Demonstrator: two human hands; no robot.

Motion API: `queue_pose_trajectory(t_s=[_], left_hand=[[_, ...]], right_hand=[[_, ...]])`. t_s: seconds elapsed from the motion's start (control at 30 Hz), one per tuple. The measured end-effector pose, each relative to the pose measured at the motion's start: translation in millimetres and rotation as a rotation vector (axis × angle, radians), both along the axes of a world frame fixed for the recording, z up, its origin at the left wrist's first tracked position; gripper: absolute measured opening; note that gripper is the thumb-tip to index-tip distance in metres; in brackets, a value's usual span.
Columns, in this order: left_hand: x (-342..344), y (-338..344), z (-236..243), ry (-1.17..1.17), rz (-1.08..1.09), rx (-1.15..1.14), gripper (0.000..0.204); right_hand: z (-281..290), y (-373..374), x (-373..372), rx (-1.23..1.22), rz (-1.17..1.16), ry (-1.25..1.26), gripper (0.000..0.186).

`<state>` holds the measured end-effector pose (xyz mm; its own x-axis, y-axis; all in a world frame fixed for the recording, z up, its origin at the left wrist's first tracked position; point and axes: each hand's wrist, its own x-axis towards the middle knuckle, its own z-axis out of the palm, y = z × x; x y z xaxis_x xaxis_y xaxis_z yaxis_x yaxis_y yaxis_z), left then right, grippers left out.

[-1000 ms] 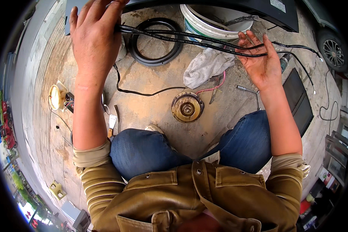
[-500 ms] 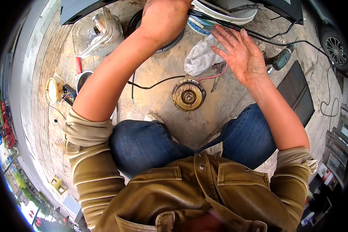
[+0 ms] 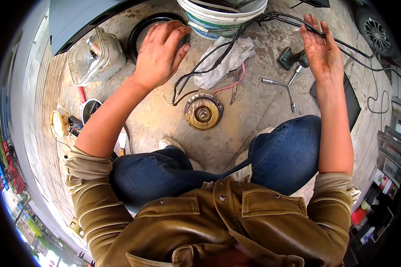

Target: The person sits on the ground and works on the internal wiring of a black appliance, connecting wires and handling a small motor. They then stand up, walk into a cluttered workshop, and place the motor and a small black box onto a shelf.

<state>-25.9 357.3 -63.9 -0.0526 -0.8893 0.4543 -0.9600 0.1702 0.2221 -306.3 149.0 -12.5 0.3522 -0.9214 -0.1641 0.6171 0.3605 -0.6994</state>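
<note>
My left hand (image 3: 158, 54) hovers near the rim of a black round ring (image 3: 132, 39), fingers loosely curved and thumb apart, holding nothing. Off to the right, my right hand (image 3: 324, 51) is turned palm up with its fingers stretched out. Black cables (image 3: 223, 55) loop over a grey cloth (image 3: 243, 51) and run right to that hand's fingers; whether they pass over or behind them I cannot tell. On the floor before my knees lies a round, worn metal motor part (image 3: 204, 112) with a bearing-like centre. A pink wire (image 3: 236, 81) runs up from it.
A white bucket (image 3: 209, 18) stands beyond the cloth. A three-way socket wrench (image 3: 291, 84) and a green power drill (image 3: 289, 58) lie near my right hand. At left are a cloudy plastic tub (image 3: 82, 71) and a pan with a red handle (image 3: 82, 94). A dark flat panel (image 3: 354, 104) lies at right.
My left hand has let go of the cables, opened and moved nearer to me. The cables now droop across the cloth. My right hand has moved right, and the view has shifted.
</note>
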Motion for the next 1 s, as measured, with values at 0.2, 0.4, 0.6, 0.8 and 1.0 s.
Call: queue_pose_trajectory(t_s=[0.2,0.4,0.6,0.8,1.0], left_hand=[[6.8,58.6,-111.1,-0.024,0.019,0.948,0.033],[-47.3,72.9,-131.6,-0.199,-0.414,0.858,0.058],[-77.4,74.9,-163.6,-0.241,-0.549,0.810,0.057],[-97.3,59.3,-165.9,-0.367,-0.596,0.907,0.048],[-95.8,54.6,-170.7,-0.391,-0.639,0.849,0.046]], right_hand=[[20.9,-65.1,-108.9,-0.243,-0.392,0.092,0.018],[26.5,-48.5,-111.4,-0.230,-0.478,0.236,0.022],[2.0,-41.9,-98.9,-0.166,-0.256,0.083,0.027],[15.0,-26.0,-69.7,0.027,-0.249,0.087,0.021],[16.8,-23.3,-82.9,0.029,-0.235,0.099,0.025]])
